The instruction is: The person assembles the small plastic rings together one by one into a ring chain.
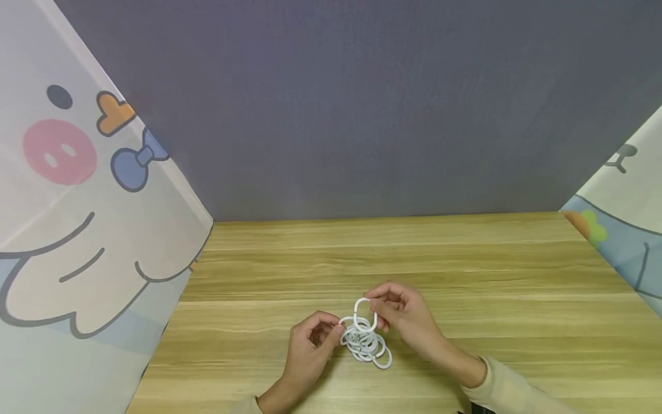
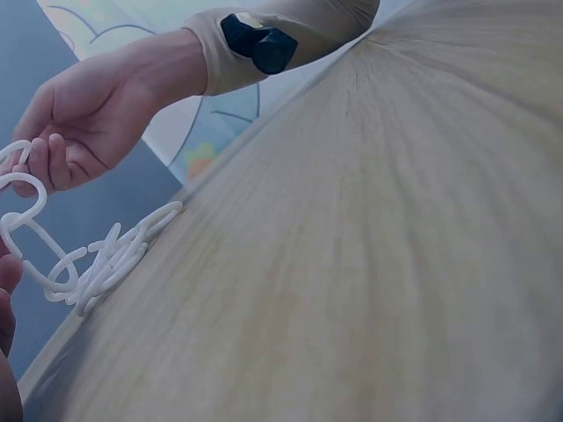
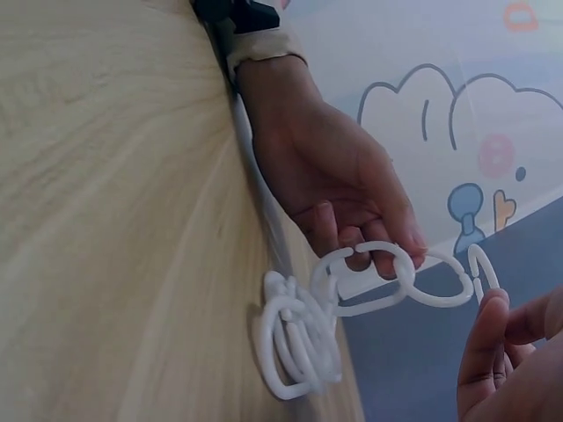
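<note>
Between my hands is a loose chain of white plastic C-shaped rings hooked through each other. In the head view, most of the rings (image 1: 385, 366) lie heaped on the wooden table. My right hand (image 1: 411, 319) pinches the end ring (image 1: 355, 310) between thumb and fingers and holds it up. To the left of the heap, my left hand (image 1: 308, 351) pinches another ring of the chain. The right wrist view shows the linked rings (image 3: 378, 306) raised between both hands, with the heap (image 3: 303, 352) below on the table. In the left wrist view, only part of my left hand (image 2: 7, 325) shows at the edge.
The wooden table (image 1: 289, 259) reaches back to a dark grey panel (image 1: 362, 115). Cartoon-printed panels stand at the left (image 1: 119, 241) and right (image 1: 636, 195). A dark device (image 2: 259, 42) is strapped to my right sleeve.
</note>
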`<state>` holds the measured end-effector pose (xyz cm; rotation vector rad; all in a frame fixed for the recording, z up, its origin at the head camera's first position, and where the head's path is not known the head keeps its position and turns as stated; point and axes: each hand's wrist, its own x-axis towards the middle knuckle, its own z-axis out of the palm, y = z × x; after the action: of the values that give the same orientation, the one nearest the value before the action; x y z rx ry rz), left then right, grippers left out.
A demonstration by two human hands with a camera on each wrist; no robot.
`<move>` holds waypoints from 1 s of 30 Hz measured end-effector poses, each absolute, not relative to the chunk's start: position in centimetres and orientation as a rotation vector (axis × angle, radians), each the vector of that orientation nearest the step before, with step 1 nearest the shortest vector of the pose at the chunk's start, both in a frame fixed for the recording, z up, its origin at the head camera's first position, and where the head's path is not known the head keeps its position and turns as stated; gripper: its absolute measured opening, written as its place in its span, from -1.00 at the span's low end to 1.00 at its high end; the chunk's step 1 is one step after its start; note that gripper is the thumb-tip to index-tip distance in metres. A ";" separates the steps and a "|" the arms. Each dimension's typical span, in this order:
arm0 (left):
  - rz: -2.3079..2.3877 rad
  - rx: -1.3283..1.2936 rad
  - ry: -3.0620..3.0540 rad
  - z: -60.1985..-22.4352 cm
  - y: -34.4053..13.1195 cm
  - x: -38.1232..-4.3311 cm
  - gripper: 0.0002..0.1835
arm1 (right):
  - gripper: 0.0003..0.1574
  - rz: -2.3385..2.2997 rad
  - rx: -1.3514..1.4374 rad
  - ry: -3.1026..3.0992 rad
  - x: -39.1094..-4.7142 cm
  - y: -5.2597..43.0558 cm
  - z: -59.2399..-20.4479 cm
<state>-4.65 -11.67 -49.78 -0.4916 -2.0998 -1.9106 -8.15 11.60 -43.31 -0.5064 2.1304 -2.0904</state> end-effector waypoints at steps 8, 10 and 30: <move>-1.898 -0.526 -2.090 -49.8 -11.7 -4.7 -0.88 | -0.81 -2.065 -0.497 2.127 -7.9 11.7 -43.8; -1.903 -0.510 -2.104 -49.8 -11.7 -4.7 -0.88 | -0.81 -2.057 -0.497 2.132 -7.9 11.7 -43.9; -1.906 -0.495 -2.137 -49.9 -11.7 -4.8 -0.92 | -0.75 -2.028 -0.513 2.186 -8.2 12.0 -44.6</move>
<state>-4.79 -11.66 -49.88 -0.4948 -2.1375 -1.9061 -8.16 12.05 -44.60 -0.5126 2.1858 -2.0284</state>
